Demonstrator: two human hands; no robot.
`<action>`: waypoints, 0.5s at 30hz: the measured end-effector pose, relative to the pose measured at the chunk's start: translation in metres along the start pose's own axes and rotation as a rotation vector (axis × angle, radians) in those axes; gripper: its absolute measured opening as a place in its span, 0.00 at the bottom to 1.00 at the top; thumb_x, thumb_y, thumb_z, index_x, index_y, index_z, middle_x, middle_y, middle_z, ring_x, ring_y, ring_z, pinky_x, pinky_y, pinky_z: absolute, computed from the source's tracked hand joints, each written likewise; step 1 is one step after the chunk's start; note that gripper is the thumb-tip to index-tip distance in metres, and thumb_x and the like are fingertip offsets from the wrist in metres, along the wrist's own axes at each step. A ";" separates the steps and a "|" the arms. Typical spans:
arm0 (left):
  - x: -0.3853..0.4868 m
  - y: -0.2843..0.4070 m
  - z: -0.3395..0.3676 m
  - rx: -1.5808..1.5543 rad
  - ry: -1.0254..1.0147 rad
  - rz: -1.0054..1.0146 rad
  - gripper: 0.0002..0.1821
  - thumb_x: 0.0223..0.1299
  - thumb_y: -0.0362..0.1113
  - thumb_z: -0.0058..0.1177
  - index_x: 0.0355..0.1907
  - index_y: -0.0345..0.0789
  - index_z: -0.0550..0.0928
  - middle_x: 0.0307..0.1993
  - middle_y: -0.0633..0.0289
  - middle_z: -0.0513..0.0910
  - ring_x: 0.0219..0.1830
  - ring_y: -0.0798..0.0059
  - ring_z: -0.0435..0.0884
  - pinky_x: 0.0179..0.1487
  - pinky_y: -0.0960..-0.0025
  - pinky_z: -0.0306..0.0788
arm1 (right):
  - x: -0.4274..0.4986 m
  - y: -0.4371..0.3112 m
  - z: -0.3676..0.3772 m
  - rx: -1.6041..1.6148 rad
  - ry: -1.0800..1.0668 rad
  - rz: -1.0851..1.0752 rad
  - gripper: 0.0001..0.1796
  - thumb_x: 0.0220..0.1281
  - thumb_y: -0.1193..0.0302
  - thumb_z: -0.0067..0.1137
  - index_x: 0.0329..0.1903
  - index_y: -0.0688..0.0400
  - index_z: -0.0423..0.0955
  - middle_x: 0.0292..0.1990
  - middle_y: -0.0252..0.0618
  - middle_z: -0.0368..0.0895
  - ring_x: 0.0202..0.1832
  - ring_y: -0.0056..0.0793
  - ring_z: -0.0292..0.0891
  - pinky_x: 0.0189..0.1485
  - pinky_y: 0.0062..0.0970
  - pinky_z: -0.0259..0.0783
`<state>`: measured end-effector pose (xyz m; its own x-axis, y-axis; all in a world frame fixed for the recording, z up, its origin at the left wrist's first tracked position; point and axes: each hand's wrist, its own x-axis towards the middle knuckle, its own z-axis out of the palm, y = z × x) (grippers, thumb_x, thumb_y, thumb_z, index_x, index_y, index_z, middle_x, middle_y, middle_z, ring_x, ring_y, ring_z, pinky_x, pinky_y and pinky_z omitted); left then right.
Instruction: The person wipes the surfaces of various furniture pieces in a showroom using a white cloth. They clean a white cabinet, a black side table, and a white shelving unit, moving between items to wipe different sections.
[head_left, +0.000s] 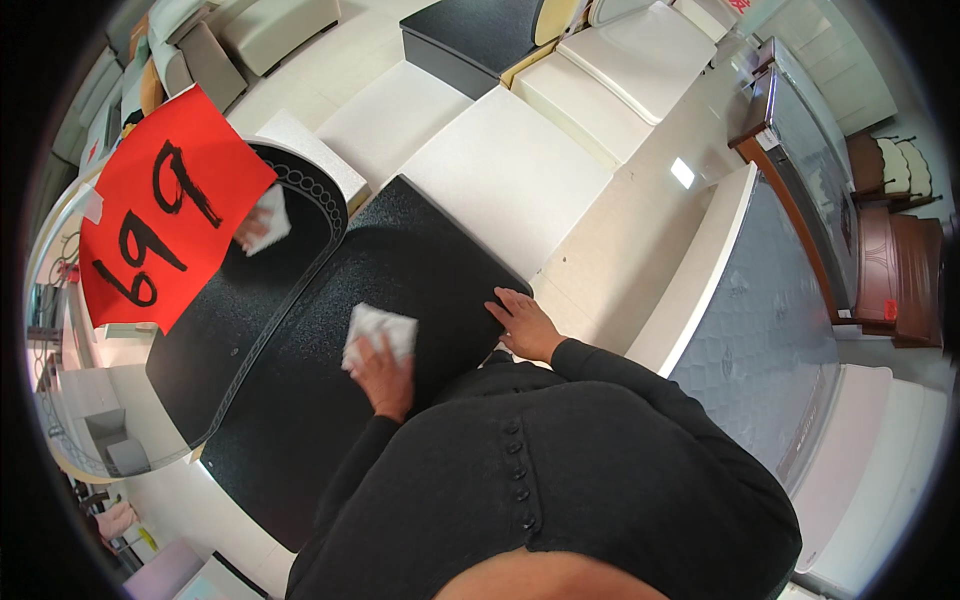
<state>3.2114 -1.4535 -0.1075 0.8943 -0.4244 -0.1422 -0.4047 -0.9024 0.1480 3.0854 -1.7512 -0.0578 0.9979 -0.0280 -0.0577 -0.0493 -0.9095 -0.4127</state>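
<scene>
My left hand (388, 379) presses a white cloth (382, 330) flat on the black, finely textured top of a dressing table (442, 255). The cloth is slightly blurred. My right hand (531, 327) rests at the tabletop's right edge near a corner, fingers apart and holding nothing. Along the table's far left side stands a mirror (247, 292) with a patterned border of rings. It reflects the hand and cloth. A red paper sheet (176, 210) with large handwritten digits is taped over part of the mirror and hides some of it.
White cabinet surfaces (510, 172) adjoin the table beyond its far corner. Another black-topped unit (472, 37) stands farther off. To the right is a mattress in plastic wrap (757, 322) beside a white bed rail (697, 270). Brown headboards (900, 274) lean at far right. Pale floor tiles (592, 277) show between.
</scene>
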 end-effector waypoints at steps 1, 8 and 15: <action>0.004 0.018 -0.005 -0.074 0.097 0.202 0.45 0.62 0.56 0.59 0.77 0.43 0.59 0.77 0.42 0.49 0.80 0.41 0.42 0.75 0.31 0.37 | -0.001 -0.001 0.000 0.016 -0.003 0.000 0.40 0.54 0.68 0.66 0.71 0.56 0.63 0.73 0.52 0.54 0.74 0.52 0.54 0.73 0.45 0.57; 0.065 0.103 -0.011 -0.250 0.078 0.654 0.40 0.62 0.54 0.59 0.74 0.45 0.65 0.76 0.49 0.53 0.79 0.51 0.47 0.78 0.39 0.39 | -0.021 0.003 -0.001 0.130 -0.074 0.112 0.35 0.56 0.68 0.62 0.68 0.57 0.67 0.71 0.55 0.59 0.73 0.53 0.57 0.72 0.46 0.59; 0.102 0.159 0.000 -0.220 0.044 0.855 0.37 0.61 0.54 0.58 0.73 0.49 0.67 0.76 0.51 0.57 0.80 0.54 0.49 0.79 0.42 0.37 | -0.029 0.045 -0.015 0.174 -0.088 0.235 0.32 0.61 0.67 0.59 0.68 0.56 0.67 0.68 0.57 0.65 0.67 0.58 0.66 0.68 0.45 0.65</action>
<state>3.2383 -1.6399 -0.0985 0.3107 -0.9401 0.1404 -0.8965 -0.2407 0.3720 3.0549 -1.7979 -0.0609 0.9513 -0.1862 -0.2457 -0.2924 -0.7976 -0.5276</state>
